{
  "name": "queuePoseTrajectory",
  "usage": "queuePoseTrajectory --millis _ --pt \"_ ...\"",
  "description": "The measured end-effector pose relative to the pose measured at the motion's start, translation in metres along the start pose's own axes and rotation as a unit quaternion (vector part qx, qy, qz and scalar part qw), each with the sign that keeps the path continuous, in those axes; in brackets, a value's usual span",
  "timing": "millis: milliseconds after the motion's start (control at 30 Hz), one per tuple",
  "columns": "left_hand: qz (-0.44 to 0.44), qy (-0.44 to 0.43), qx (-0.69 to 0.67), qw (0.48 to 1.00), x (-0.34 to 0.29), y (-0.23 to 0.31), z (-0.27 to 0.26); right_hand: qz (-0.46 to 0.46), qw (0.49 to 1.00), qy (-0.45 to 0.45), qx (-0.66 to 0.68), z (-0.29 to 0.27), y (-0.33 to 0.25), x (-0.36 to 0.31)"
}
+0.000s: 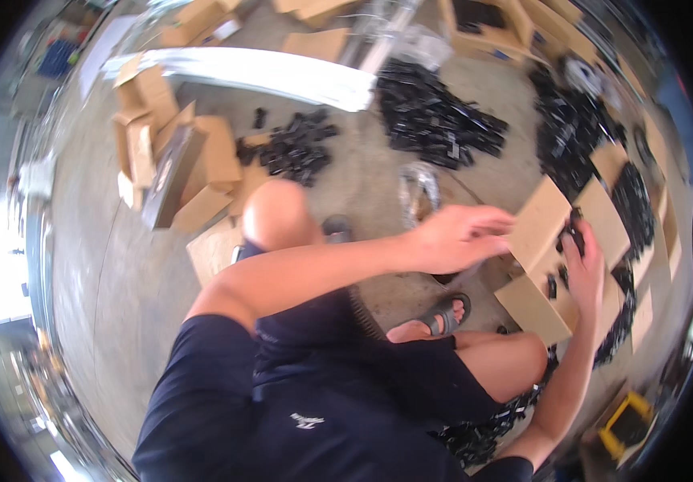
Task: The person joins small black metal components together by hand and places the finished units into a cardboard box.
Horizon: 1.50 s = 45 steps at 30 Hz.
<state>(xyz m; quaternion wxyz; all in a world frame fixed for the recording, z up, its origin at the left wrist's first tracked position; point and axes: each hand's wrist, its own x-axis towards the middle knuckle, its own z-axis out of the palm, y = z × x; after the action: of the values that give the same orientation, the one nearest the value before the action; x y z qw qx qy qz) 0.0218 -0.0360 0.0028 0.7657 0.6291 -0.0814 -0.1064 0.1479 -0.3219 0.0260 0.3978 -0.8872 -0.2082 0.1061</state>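
An open cardboard box (539, 285) stands on the floor to my right with its flaps spread. A few small black parts (553, 287) lie inside it. My right hand (584, 261) is over the box, its fingers closed round a small black part (574, 233) whose exact kind I cannot make out. My left hand (460, 238) reaches across to the left side of the box. Its fingers are stretched out beside a raised flap (541, 217), and nothing shows in them. Whether the fingertips touch the flap is unclear.
Piles of black parts lie ahead (435, 120), left of centre (302, 145) and at the right (575, 132). Opened cardboard boxes (218, 153) stand at the left. A long white wrapped bundle (250, 74) crosses the far floor. A yellow-edged container (629, 422) is at the lower right.
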Motion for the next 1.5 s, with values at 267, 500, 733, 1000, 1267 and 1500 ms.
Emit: queuePoseTrajectory --millis 267,500,733,1000,1267,1500 --pt "0.007 0.005 -0.468 0.884 -0.015 -0.009 0.012 -0.053 0.996 -0.057 0.039 0.08 -0.124 -0.011" --pt "-0.042 0.1 -0.427 0.898 -0.034 -0.012 -0.014 0.04 0.969 0.023 0.242 0.112 -0.127 -0.013" --pt "-0.049 0.086 -0.328 0.94 -0.039 0.002 -0.014 -0.072 0.939 0.104 0.321 0.125 -0.145 -0.015" --pt "-0.041 0.072 -0.215 0.973 -0.036 -0.004 -0.014 -0.081 0.928 0.043 0.36 0.149 -0.133 -0.008" --pt "-0.047 0.12 -0.176 0.976 -0.027 -0.003 -0.012 0.026 0.957 -0.007 0.289 0.123 -0.119 -0.01" --pt "-0.04 0.106 -0.273 0.955 -0.027 0.007 -0.013 -0.015 0.925 0.07 0.372 0.11 -0.125 -0.013"
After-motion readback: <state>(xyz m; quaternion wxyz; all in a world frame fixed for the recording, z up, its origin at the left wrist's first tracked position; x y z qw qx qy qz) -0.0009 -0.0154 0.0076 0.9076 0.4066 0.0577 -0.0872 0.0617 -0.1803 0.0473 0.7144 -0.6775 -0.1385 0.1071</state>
